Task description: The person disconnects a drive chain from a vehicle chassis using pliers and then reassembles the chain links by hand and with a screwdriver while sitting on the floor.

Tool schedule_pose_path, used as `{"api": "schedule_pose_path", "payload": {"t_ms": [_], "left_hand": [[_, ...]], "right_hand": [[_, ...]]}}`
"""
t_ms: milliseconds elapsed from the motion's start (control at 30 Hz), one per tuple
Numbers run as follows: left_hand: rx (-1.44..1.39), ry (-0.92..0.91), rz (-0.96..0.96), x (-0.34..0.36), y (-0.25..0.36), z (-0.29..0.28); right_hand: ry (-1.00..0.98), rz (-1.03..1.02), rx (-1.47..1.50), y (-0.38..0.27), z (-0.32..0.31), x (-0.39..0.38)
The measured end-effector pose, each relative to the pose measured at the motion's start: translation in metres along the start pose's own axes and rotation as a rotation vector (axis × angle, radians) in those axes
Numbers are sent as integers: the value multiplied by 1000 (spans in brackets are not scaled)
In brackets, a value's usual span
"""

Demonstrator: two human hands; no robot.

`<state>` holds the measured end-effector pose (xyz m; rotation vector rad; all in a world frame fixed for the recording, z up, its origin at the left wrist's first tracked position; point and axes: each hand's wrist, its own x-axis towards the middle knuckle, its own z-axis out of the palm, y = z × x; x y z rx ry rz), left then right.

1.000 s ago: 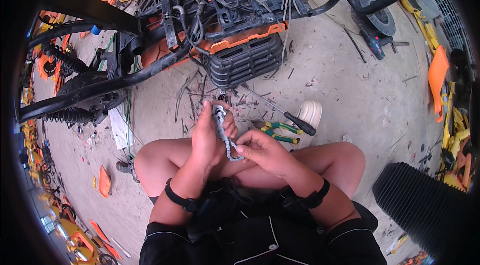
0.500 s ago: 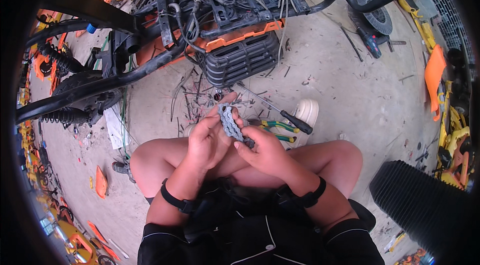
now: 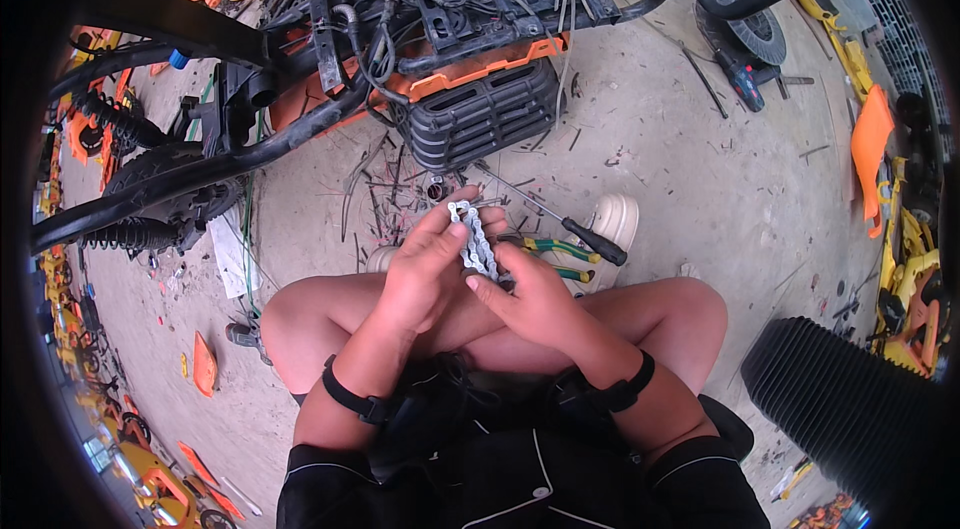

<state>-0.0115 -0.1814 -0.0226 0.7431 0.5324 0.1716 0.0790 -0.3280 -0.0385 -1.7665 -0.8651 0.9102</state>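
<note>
Between my two hands is a silver roller chain (image 3: 477, 247), folded into a short bundle over my crossed legs. My left hand (image 3: 425, 264) is closed on its upper end, with the thumb lying across the links. At the lower end my right hand (image 3: 525, 289) grips the chain, thumb on top; some of its fingers are hidden. Just beyond the right hand, pliers with green and yellow handles (image 3: 562, 249) lie by my shoe. A long screwdriver with a black handle (image 3: 595, 241) rests beside the white shoe.
A black vehicle frame (image 3: 230, 164) with cables and a ribbed black cover (image 3: 485, 119) stands ahead. Metal offcuts (image 3: 385, 194) litter the floor. Far right are a cordless drill (image 3: 742, 84) and an orange panel (image 3: 873, 159); a black corrugated object (image 3: 830, 399) sits close on the right.
The chain has turned in my hands and now shows brighter links. My left thumb has moved onto its upper end, and the left hand has closed more around it.
</note>
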Motion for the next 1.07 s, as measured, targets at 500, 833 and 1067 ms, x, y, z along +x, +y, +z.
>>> {"api": "schedule_pose_path", "payload": {"t_ms": [500,833,1067], "left_hand": [[437,195,194,5,-6,-16],[387,213,313,-2,-6,-21],[888,-125,463,-19,9,4]], "right_hand": [[366,159,-3,25,-41,21],[339,52,-79,22,-49,20],[-154,14,-442,23,-28,13]]}}
